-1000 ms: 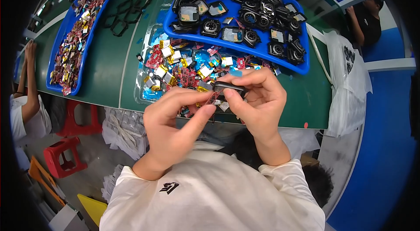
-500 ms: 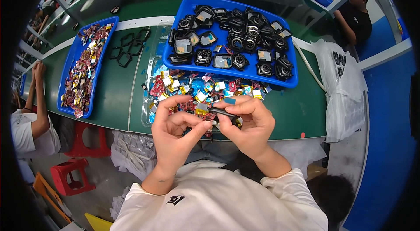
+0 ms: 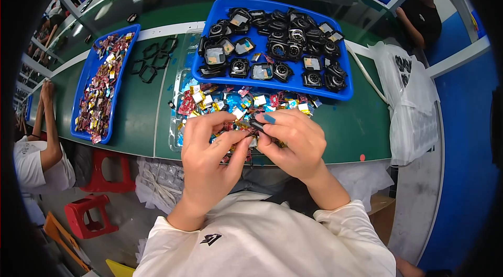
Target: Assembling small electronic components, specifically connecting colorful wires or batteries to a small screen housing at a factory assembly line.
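Observation:
In front of my body, my right hand pinches a small black watch case between thumb and fingers. A small blue patch shows at its index finger. My left hand is closed, its thumb and fingers meeting at the case's left side; what they grip is mostly hidden. Both hands hover over a clear plastic tray heaped with red circuit boards, silvery-yellow batteries and blue film. Just beyond it is a blue tray of black watch cases, some face down with round sensor backs showing.
At the left lies a narrow blue tray full of small boards and batteries. Several black frames rest on the green table. White plastic-wrapped trays stand at the right. Co-workers sit left and far right; red stools stand on the floor.
Both hands have drawn closer together around the watch case. The left fingers, spread wider before near a red board and yellow battery, are now pinched at the case. The case has tilted.

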Available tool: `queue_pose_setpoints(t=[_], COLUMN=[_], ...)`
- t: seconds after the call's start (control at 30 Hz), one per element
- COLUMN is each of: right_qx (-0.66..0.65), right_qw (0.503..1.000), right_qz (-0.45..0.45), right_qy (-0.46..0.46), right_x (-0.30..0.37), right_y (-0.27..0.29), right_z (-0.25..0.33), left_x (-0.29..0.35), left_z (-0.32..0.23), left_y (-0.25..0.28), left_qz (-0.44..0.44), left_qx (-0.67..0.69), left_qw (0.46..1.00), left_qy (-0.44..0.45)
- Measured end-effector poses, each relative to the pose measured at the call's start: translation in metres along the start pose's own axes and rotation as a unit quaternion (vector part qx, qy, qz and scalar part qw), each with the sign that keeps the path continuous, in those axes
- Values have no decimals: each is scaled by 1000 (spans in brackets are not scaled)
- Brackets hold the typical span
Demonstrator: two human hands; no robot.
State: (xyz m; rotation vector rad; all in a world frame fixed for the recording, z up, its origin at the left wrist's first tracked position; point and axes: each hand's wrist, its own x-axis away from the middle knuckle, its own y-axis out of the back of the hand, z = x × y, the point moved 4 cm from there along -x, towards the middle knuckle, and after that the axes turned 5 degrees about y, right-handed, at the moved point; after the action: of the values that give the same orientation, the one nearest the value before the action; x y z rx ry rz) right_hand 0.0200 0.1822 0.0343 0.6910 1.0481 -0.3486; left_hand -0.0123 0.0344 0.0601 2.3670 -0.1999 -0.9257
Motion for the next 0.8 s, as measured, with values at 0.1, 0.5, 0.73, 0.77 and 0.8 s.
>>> queue_pose_setpoints(t=[0.1,0.5,0.73,0.77,0.8], right_qx=[-63,-313,-366,-322,-271], right_qw=[997,907,862,875,905], right_qz=[-13,-3,-28,-11,-22], right_qy=[-40,-283,-349,-361,-327], right_x=[-2,10,16,16,13], right_y=[1,-6,-8,-8,-7], right_z=[-4,-12,-9,-9,-9], left_x=[2,18,22,21,19], left_z=[10,42,45,44,42], left_y=[-7,-28,-28,-26,-24], left_qz=[65,121,113,106,91], left_qx=[101,482,397,349,359], left_qw=[993,790,863,899,900], left_qy=[1,359,290,242,228])
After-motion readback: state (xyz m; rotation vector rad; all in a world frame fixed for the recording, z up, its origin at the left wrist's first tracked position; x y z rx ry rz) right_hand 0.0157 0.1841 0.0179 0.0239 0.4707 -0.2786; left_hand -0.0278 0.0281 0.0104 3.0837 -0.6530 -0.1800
